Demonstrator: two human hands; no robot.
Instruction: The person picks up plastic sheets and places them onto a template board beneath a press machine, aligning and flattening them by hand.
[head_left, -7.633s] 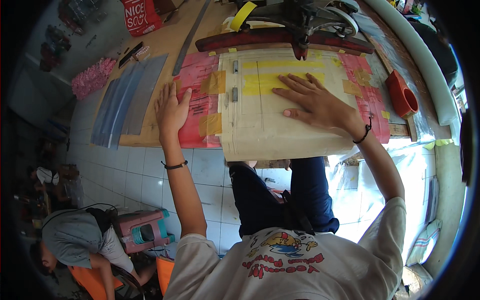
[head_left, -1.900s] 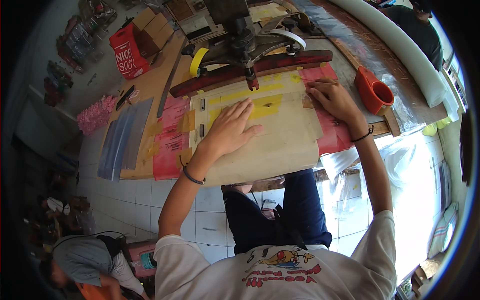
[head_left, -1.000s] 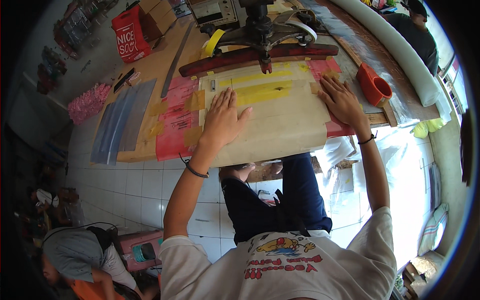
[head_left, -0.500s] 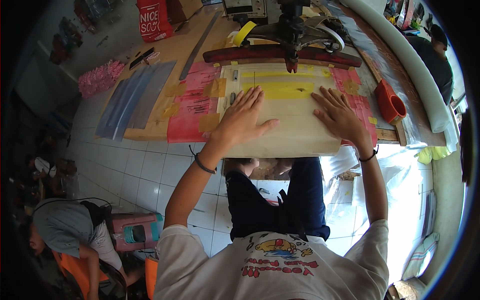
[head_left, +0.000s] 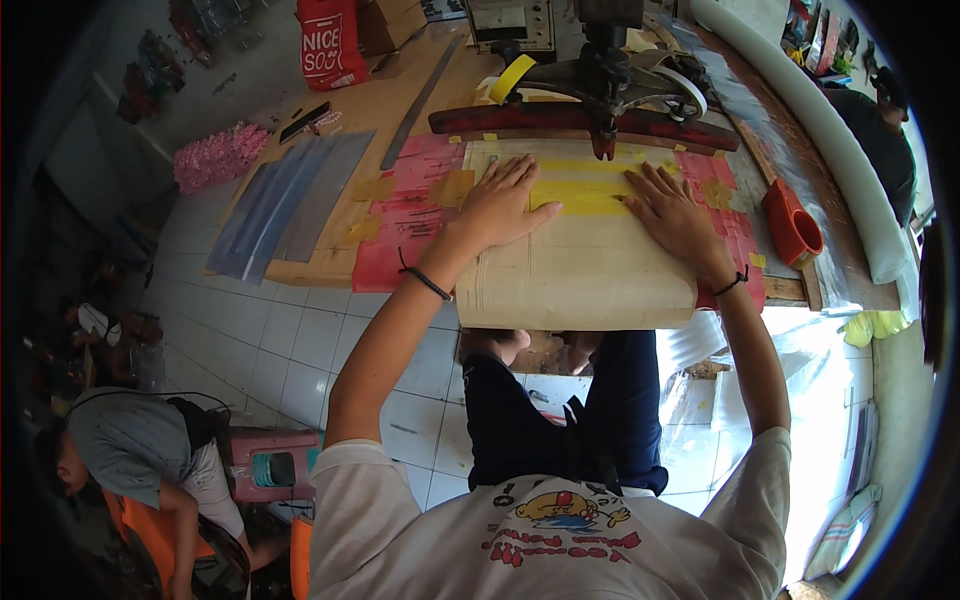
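A beige sheet (head_left: 600, 275) lies over the front edge of the worktable, its near end hanging past it. Yellow strips (head_left: 580, 190) cross its far part. My left hand (head_left: 503, 205) rests flat on the sheet's left side, fingers forward and thumb out to the right. On the right side my right hand (head_left: 677, 222) also presses flat, fingertips beside the yellow strips. Neither hand grips anything. Just beyond the fingertips, a dark red bar (head_left: 470, 122) hangs from a black metal machine head (head_left: 603, 90). Red sheeting (head_left: 400, 225) with tan tape patches shows on both sides.
Clear plastic sheets (head_left: 300, 200) lie at the table's left, near a pink bundle (head_left: 215, 158). At the right stand a red tape dispenser (head_left: 792, 225) and a long white roll (head_left: 850, 150). A person (head_left: 140, 440) bends over at lower left.
Both hands have slid slightly forward on the beige sheet, the left one more clearly. The whole view has shifted a little; the machine bar looks unmoved.
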